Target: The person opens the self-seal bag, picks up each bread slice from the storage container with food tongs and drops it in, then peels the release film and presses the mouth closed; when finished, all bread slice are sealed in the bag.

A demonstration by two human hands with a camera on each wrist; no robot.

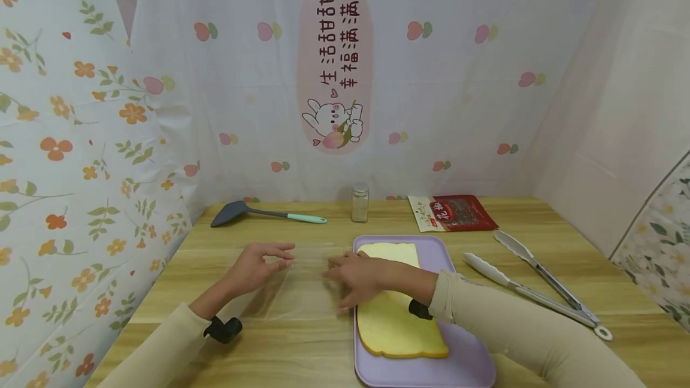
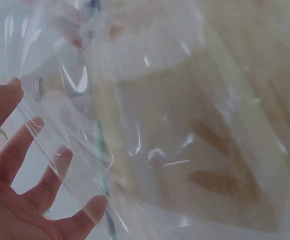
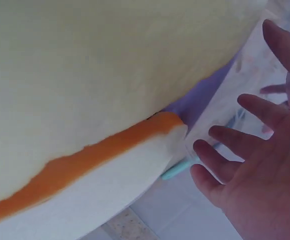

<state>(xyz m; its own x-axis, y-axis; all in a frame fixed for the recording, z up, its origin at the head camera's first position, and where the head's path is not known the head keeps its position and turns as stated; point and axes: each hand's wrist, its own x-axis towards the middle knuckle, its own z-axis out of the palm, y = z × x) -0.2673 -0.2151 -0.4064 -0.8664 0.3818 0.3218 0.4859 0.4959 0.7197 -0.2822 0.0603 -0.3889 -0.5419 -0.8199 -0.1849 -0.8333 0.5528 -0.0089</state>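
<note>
A clear plastic bag or sheet [image 1: 315, 301] lies on the table, left of a purple tray [image 1: 463, 355]. My left hand [image 1: 259, 268] is at its far left part, fingers apart; in the left wrist view the fingertips [image 2: 62, 152] touch the film [image 2: 155, 130]. My right hand [image 1: 356, 277] is over the tray's left edge, beside the plastic, with its fingers spread in the right wrist view. Beneath my right forearm, a pale yellow, bread-slice-shaped piece [image 1: 401, 331] with an orange-brown crust edge lies on the tray, partly hidden by the hand and arm.
At the back stand a dark spatula with a mint handle [image 1: 307, 218], a small glass seasoning jar [image 1: 360, 203] and a red-and-white spice packet [image 1: 455, 213]. Metal tongs with pale tips [image 1: 544, 277] lie spread on the right. Patterned curtains [image 1: 242, 88] enclose the table.
</note>
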